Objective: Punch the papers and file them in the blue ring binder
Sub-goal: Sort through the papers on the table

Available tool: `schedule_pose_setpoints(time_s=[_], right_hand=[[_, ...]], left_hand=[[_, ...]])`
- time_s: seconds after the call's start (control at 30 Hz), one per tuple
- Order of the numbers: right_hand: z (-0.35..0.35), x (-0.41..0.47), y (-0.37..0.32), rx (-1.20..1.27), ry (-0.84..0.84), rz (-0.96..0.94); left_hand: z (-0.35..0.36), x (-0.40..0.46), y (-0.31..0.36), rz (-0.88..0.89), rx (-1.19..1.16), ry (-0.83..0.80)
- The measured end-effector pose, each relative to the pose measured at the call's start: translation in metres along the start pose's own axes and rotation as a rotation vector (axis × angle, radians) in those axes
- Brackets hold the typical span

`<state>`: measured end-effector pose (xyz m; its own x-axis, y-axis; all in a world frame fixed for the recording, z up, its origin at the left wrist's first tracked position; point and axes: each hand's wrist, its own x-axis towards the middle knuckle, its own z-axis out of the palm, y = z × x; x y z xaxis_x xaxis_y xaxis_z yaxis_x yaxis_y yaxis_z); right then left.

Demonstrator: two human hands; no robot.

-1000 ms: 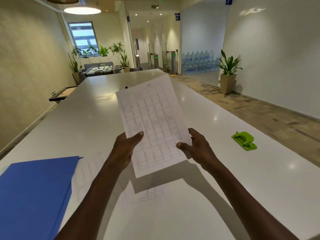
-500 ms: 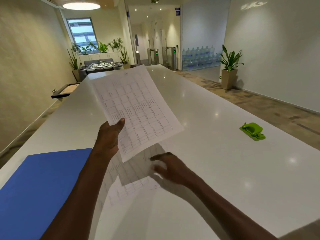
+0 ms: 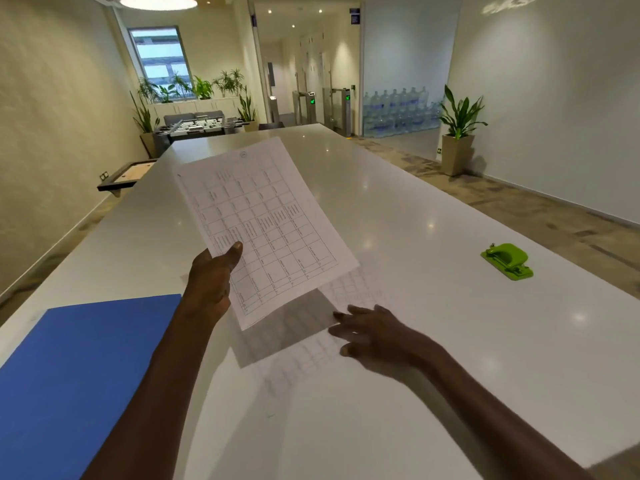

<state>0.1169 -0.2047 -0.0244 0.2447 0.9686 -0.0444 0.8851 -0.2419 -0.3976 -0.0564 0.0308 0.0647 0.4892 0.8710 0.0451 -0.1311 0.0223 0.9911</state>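
From the head view I record the left hand (image 3: 212, 282) pinching a gridded sheet (image 3: 263, 223) by its lower left edge, thumb on top, the sheet raised clear of the white table (image 3: 433, 341) and tilted. The right hand (image 3: 375, 330) lies with fingers extended on further papers (image 3: 311, 351) flat on the table; these are faint, so I cannot count them. The blue ring binder (image 3: 79, 372) lies closed at the left. The green hole punch (image 3: 507, 260) sits well apart at the right.
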Motion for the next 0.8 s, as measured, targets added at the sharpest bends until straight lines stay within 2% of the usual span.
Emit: schedule_pose_setpoints(time_s=[0.13,0.3,0.4,0.5,0.63,0.8], right_hand=[[-0.03,-0.014,0.043,0.02,-0.062,0.045],[-0.055,-0.023,0.077,0.173,-0.086,0.128],[-0.061,-0.016,0.075,0.135,0.063,0.165],[-0.054,-0.002,0.062,0.069,0.209,0.309],[-0.036,0.016,0.045,-0.153,0.082,0.417],[-0.041,0.026,0.037,-0.158,0.015,0.455]], left_hand=[[0.007,0.0,-0.008,-0.004,0.004,0.01],[0.013,-0.001,-0.019,-0.004,0.024,-0.02],[0.017,-0.001,-0.019,-0.008,0.008,0.004],[0.022,0.001,-0.015,-0.014,-0.005,0.025],[0.027,0.002,-0.013,0.025,0.057,0.032],[0.03,0.002,-0.017,0.002,0.015,0.055]])
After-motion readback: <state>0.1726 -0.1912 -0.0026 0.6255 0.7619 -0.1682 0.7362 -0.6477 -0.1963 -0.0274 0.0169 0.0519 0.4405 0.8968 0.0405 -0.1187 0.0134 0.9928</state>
